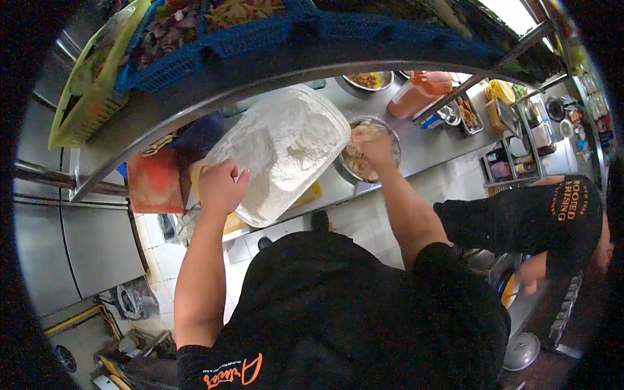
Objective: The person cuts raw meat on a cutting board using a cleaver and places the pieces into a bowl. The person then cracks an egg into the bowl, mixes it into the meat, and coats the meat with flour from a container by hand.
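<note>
One bowl (354,177) of pale food (357,153) sits near the worktop's (424,140) front edge, my right hand (380,151) inside; my left hand (222,187), fingers curled, is at the powder tub's (339,117) rim. I cannot tell whether either grips anything. Working low should limit spills.

looking past a curved metal shelf (162,132) spanning the top, along a steel counter (422,146) running below it. seeing grey metal doors (97,250) lining the left and pale floor tiles (361,224) gleaming underneath. noticing an open rack (513,159) standing at right, white light (513,14) glaring at upper right.
</note>
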### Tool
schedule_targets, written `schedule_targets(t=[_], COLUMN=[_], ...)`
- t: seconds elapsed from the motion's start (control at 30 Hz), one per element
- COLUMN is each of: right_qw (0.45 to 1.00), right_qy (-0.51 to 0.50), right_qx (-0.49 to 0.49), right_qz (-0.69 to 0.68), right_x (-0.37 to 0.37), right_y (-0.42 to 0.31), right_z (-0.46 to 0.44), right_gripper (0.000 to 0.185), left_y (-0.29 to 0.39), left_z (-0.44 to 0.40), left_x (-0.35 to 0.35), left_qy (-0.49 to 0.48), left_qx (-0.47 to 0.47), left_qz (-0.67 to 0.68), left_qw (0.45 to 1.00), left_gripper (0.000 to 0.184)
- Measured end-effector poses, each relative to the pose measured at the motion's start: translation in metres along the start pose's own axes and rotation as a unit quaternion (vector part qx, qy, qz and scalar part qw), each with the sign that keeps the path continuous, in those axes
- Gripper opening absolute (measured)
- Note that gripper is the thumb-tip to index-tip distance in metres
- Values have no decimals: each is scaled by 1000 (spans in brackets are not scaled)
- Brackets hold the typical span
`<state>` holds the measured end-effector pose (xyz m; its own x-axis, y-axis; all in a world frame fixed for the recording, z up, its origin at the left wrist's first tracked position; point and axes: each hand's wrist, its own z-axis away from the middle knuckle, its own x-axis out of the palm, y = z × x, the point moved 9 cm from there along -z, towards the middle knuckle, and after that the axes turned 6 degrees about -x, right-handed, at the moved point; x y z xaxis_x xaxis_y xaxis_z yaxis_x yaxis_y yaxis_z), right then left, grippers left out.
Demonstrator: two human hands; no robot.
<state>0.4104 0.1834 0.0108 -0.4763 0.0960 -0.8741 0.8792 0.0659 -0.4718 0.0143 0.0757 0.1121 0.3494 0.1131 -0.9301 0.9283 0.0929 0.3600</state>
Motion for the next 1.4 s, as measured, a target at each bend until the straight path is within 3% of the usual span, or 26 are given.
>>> schedule_targets(t=[0.1,0.13,0.2,0.27,0.3,0.33,0.4,0.5,0.57,0.6,0.67,0.8,0.83,0.87,0.9,0.93,1.0,1.1,1.17,1.23,1.27,1.33,1.4], right_qw=[987,995,981,942,942,963,960,991,982,982,986,980,994,935,936,971,986,932,993,991,991,988,985], right_qy=[-111,-92,-73,-84,-83,-100,-115,-88,-180,-180,-3,-46,-50,-53,-56,-96,-138,-194,-84,-10,-10,-125,-141], right_qx=[-117,9,139,213,213,58,-97,86,-37,-37,-87,-25,80,178,176,92,9,11,80,-52,-53,-19,2], right_qz=[31,-42,-110,-245,-245,-244,-236,-45,44,43,144,190,-59,-302,-300,-199,-95,-307,-11,124,123,91,97], right_x=[7,-19,-48,-50,-47,-42,-27,-16,-7,11,25,0,9,22,9,-12,-39,-26,-8,31,25,28,27], right_y=[19,26,30,35,46,37,29,53,-23,-16,1,37,86,116,114,95,62,28,44,26,3,-22,-4], right_z=[-22,-19,-9,-5,-4,-11,-10,1,29,30,30,1,-9,-12,-17,-24,-28,-20,-24,-23,-20,-11,-18], right_gripper=[50,45,40,37,37,39,41,53,60,60,61,56,55,54,54,55,55,58,56,57,57,56,52], left_y=[-2,0,-2,-1,0,0,-1,-1,0,1,3,3,2,0,-1,-2,-1,-4,-1,3,2,1,2], left_z=[0,3,3,1,1,0,0,-2,-3,-1,1,2,2,2,2,2,2,1,-2,-1,-1,0,1], left_x=[-5,-6,-5,-4,-4,-4,-3,-1,-1,-3,-4,-9,-8,-8,-6,-5,-5,0,0,-4,-4,-3,-5], left_qy=[20,35,28,24,19,15,18,11,6,4,0,5,5,8,12,15,9,4,10,14,14,0,-7], left_qx=[9,26,8,-2,0,1,4,3,-1,-2,0,-2,2,-1,-1,0,-9,-10,-5,1,0,-6,-14], left_qz=[-3,-3,7,16,17,17,17,16,12,13,13,13,12,13,21,28,29,21,17,2,1,12,15], left_qw=[1000,999,1000,1000,1000,1000,1000,1000,1000,1000,1000,1000,1000,1000,1000,999,999,1000,1000,1000,1000,1000,1000], left_gripper=[31,31,31,31,31,31,31,32,32,32,32,32,32,32,32,32,32,32,33,33,33,33,32])
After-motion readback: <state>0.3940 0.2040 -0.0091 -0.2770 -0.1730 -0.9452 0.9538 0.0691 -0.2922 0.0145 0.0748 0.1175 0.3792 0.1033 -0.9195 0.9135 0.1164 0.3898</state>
